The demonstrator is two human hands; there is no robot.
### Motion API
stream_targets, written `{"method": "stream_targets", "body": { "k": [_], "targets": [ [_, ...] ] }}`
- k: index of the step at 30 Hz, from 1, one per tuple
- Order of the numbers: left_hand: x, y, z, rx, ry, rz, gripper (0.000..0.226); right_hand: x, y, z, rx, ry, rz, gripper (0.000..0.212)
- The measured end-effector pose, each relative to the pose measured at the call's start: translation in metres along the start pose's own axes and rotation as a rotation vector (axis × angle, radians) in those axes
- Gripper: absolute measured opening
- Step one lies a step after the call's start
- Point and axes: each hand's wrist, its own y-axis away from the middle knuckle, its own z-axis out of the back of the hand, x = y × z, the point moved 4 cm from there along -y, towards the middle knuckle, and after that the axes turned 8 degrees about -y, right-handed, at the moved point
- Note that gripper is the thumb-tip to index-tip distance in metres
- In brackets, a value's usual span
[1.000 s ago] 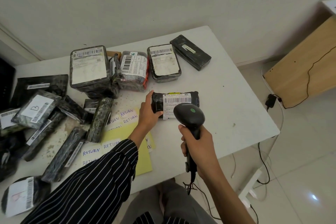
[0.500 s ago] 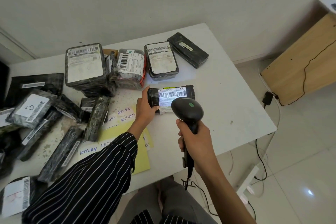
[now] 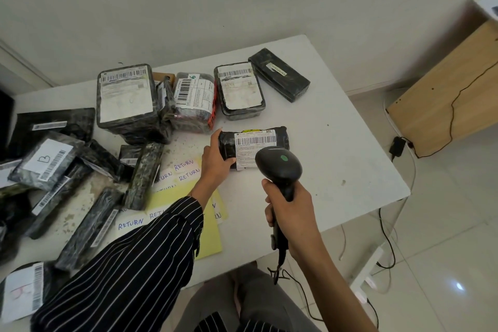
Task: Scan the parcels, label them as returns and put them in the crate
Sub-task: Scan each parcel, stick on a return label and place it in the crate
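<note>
In the head view, the small black plastic-wrapped parcel (image 3: 253,141) lies on the white table (image 3: 350,170) with its white barcode label turned upward, so the code faces the reader. The left hand (image 3: 215,162) grips the parcel's left end, thumb on the near edge and index finger round the far corner, apparently to steady it while leaving the label uncovered. The right hand (image 3: 292,210) has its fingers wrapped fully round the handle of the black handheld barcode scanner (image 3: 279,167). The scanner's head hovers just above the label's near edge, aimed down at it, so the scanning step looks to be in hand. Handwritten white RETURN slips (image 3: 186,170) lie on a yellow paper sheet (image 3: 208,240) just beside the left wrist, within easy reach for labelling. Other black-wrapped parcels (image 3: 126,100) crowd the table's left and far side, seemingly awaiting their turn. No crate is in view.
</note>
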Motion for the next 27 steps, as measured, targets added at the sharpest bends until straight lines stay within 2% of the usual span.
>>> {"method": "stream_targets", "body": {
  "k": [4,9,12,17,20,22,24,25,27],
  "targets": [
    [0.005,-0.001,0.001,0.059,-0.002,0.044,0.087,-0.011,-0.027,0.019,-0.084,0.213,0.124,0.023],
    [0.003,0.01,0.006,0.143,-0.126,0.052,0.089,-0.038,-0.095,0.059,-0.218,0.516,0.205,0.035],
    [-0.004,0.021,0.017,0.087,-0.146,-0.01,0.071,-0.047,-0.127,0.077,-0.317,0.682,0.202,0.039],
    [0.01,0.059,0.054,-0.009,-0.071,-0.284,0.028,-0.056,-0.143,0.079,-0.407,0.882,0.288,0.045],
    [0.056,0.084,0.075,-0.066,-0.145,-0.281,0.019,-0.06,-0.134,0.073,-0.506,0.911,0.265,0.064],
    [0.092,0.099,0.085,-0.098,-0.193,-0.214,0.019,-0.056,-0.119,0.057,-0.565,0.9,0.385,0.069],
    [0.123,0.113,0.093,-0.117,-0.233,-0.119,0.023,-0.052,-0.099,0.024,-0.495,0.864,0.606,0.056],
    [0.135,0.119,0.096,-0.122,-0.267,-0.085,0.03,-0.055,-0.089,0.003,-0.378,0.807,0.669,0.047],
    [0.153,0.127,0.096,-0.098,-0.349,-0.071,0.051,-0.066,-0.068,-0.046,-0.017,0.636,0.677,0.03]
  ]
}}
